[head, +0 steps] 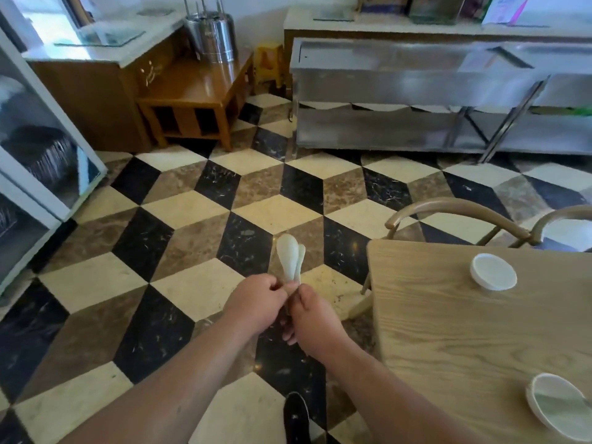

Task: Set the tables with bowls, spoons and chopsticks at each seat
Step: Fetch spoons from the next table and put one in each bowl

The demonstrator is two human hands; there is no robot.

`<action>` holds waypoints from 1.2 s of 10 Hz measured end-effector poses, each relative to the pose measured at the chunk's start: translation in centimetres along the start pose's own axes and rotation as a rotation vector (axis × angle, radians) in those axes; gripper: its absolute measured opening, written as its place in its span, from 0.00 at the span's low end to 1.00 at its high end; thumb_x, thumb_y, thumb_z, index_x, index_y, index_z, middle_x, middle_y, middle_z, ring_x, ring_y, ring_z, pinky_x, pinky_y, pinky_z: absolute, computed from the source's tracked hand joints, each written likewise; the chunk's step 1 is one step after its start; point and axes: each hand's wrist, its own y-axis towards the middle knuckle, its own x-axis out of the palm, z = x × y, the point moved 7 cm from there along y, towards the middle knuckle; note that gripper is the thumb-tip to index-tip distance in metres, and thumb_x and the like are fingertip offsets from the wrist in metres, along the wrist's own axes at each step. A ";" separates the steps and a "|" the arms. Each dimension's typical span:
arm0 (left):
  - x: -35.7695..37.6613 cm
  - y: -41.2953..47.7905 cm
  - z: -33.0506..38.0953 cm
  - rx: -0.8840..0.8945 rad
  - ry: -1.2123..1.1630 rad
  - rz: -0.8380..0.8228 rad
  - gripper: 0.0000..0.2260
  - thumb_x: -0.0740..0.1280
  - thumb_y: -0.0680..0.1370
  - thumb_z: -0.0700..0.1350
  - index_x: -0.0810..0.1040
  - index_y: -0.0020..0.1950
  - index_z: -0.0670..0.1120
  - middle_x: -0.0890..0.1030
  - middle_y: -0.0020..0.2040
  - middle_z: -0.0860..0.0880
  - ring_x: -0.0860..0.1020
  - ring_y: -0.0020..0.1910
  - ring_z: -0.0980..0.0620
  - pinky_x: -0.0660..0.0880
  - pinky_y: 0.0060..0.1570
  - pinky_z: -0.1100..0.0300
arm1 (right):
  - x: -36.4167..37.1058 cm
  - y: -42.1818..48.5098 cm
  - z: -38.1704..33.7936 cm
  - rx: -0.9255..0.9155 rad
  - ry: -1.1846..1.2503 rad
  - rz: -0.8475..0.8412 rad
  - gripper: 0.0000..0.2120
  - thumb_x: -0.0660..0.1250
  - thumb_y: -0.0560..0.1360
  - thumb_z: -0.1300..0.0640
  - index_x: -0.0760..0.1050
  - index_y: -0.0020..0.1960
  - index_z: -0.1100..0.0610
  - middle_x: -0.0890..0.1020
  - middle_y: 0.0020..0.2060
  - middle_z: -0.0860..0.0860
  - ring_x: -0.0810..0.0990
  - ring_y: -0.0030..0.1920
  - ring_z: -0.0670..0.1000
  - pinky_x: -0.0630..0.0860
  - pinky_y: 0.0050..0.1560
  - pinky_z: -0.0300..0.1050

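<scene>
- Standing on the tiled floor point(179, 209) left of the wooden dining table's point(464, 331) near end, a dark shoe point(296, 415) shows at the bottom of the view.
- On the table's near right part, an upright white bowl point(559, 406) sits, cut by the frame's edge.
- Left of the table's left edge, over the floor, the left hand point(256, 302) and right hand point(315, 318) meet, touching each other.
- The left hand's fingers are curled and pinch the handles of the white ceramic spoons point(290, 257); the right hand is curled round the same handles from the table's side.
- The spoons are stacked together, bowls pointing away from the person, held in the air off the table's left edge and touching neither table nor floor. How many there are I cannot tell.
- Near the table's far edge lies a second white bowl point(493, 271), which looks turned bottom-up.
- Just beyond the table's far edge stand two curved-back wooden chairs point(448, 209), the right one partly out of frame.
- Well beyond the table, a long stainless-steel counter point(416, 75) with a lower shelf runs along the wall.
- Far beyond the table and to its left, a low wooden stand point(192, 100) carries a steel urn point(213, 33), with a yellow stool point(269, 62) between the stand and the counter.
- Furthest left of the table, a glass-fronted cabinet point(38, 155) fills the frame's edge.
</scene>
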 end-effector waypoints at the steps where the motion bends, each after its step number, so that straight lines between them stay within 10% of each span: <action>1: -1.8 5.1 1.9 0.037 0.003 0.057 0.11 0.69 0.83 0.58 0.87 0.52 0.54 0.85 0.37 0.53 0.84 0.37 0.51 0.81 0.39 0.50 | -1.6 5.3 -0.8 -0.021 0.058 0.086 0.08 0.58 0.88 0.50 0.73 0.54 0.52 0.83 0.46 0.53 0.82 0.40 0.51 0.84 0.41 0.50; 3: -5.9 18.9 7.0 0.014 -0.089 0.053 0.07 0.69 0.84 0.54 0.87 0.54 0.55 0.88 0.45 0.54 0.86 0.46 0.51 0.85 0.54 0.46 | -6.3 19.0 -5.6 -0.062 0.130 0.183 0.13 0.56 0.87 0.49 0.75 0.59 0.57 0.79 0.44 0.49 0.76 0.40 0.45 0.72 0.40 0.36; 5: -10.4 29.1 14.6 0.068 -0.060 0.043 0.07 0.71 0.83 0.57 0.85 0.51 0.56 0.88 0.44 0.54 0.85 0.41 0.56 0.76 0.33 0.67 | -12.4 29.2 -10.5 -0.042 0.149 0.244 0.14 0.56 0.88 0.49 0.73 0.60 0.59 0.79 0.48 0.54 0.78 0.48 0.53 0.74 0.50 0.48; 7: -11.7 38.6 20.2 0.145 -0.139 -0.088 0.07 0.71 0.83 0.54 0.86 0.50 0.53 0.88 0.44 0.52 0.87 0.45 0.48 0.87 0.48 0.50 | -18.1 37.5 -13.6 0.019 0.214 0.282 0.11 0.59 0.87 0.48 0.75 0.53 0.53 0.83 0.47 0.53 0.82 0.45 0.54 0.84 0.50 0.59; 10: -10.2 55.8 30.5 0.373 -0.036 -0.288 0.09 0.72 0.82 0.54 0.88 0.54 0.51 0.88 0.43 0.51 0.87 0.46 0.46 0.84 0.55 0.40 | -27.9 48.5 -15.0 0.184 0.290 0.534 0.11 0.58 0.87 0.47 0.75 0.52 0.52 0.79 0.39 0.50 0.76 0.35 0.48 0.72 0.33 0.45; 12: -4.3 61.4 38.5 0.514 0.102 -0.508 0.09 0.74 0.80 0.56 0.87 0.46 0.51 0.87 0.40 0.51 0.87 0.41 0.47 0.85 0.53 0.42 | -33.8 50.2 -12.6 0.296 0.388 0.755 0.12 0.58 0.85 0.44 0.75 0.54 0.51 0.81 0.43 0.49 0.80 0.43 0.53 0.83 0.53 0.61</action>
